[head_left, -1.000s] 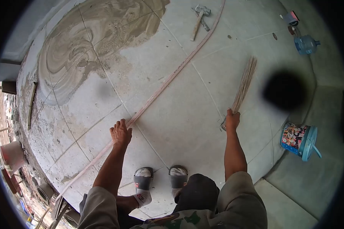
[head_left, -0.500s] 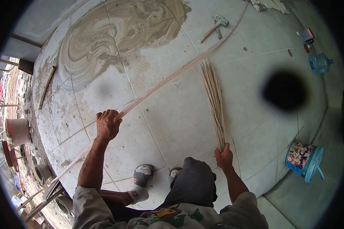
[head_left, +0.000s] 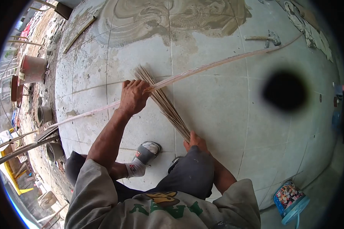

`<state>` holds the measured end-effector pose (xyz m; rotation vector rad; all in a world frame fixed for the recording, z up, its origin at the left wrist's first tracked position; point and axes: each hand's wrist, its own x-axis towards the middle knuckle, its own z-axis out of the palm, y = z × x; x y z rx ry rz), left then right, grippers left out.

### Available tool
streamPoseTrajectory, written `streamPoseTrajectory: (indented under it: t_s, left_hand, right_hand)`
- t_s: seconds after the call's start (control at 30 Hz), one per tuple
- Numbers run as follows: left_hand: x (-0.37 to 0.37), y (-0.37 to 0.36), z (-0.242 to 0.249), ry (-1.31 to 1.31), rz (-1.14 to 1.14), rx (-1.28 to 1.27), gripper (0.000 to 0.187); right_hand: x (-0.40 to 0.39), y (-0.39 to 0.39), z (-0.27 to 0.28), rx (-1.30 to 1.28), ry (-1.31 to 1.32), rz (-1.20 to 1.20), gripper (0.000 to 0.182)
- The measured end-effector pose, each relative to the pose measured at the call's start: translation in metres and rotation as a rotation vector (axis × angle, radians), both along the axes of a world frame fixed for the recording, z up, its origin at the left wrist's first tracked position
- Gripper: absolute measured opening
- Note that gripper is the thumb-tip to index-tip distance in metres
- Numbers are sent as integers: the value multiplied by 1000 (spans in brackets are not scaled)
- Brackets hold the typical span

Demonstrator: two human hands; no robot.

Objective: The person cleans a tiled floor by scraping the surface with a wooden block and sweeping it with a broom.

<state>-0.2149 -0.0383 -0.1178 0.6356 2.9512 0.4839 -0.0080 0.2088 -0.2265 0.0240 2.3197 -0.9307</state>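
Note:
My left hand (head_left: 134, 95) is closed around a pale pinkish hose (head_left: 206, 67), which runs off to both sides of it across the tiled floor. My right hand (head_left: 197, 143), close to my right knee, grips the bound end of a stick broom (head_left: 172, 113). The broom slants up and to the left, passing beneath the hose beside my left hand. Its loose tips (head_left: 143, 72) fan out just beyond that hand and look slightly blurred.
Wet grey-brown slurry (head_left: 153, 23) covers the far tiles. A hammer (head_left: 269, 37) lies beyond the hose, near a crumpled sack (head_left: 309, 32). A blue bucket (head_left: 290, 200) stands at lower right. Rubble and a reddish bucket (head_left: 33, 68) line the left edge, with a wooden strip (head_left: 79, 34).
The broom has swung from the right side leftward, its tips now beyond my left hand. My right hand has come in by my knee. The view has turned left; both grips are unchanged.

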Motion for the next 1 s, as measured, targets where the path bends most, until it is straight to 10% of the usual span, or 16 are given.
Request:
streamPoseTrajectory:
  t_s: [0.17, 0.4, 0.6, 0.73, 1.0]
  left_hand:
    - [20, 5, -16, -68, 97, -27, 19]
    - [18, 3, -12, 27, 145, 26, 21]
    - [13, 0, -1, 35, 150, -1, 19]
    - [8, 2, 3, 28, 153, -10, 19]
    - [-4, -3, 14, 8, 137, -15, 12]
  right_hand:
    - [-30, -20, -16, 173, 182, -426, 46]
    - [-60, -69, -14, -6, 136, 258, 47]
    - [-95, -119, -40, -11, 173, -167, 45]
    - [-110, -171, -62, -90, 197, 363, 40]
    - [-128, -190, -100, -136, 420, 319, 41]
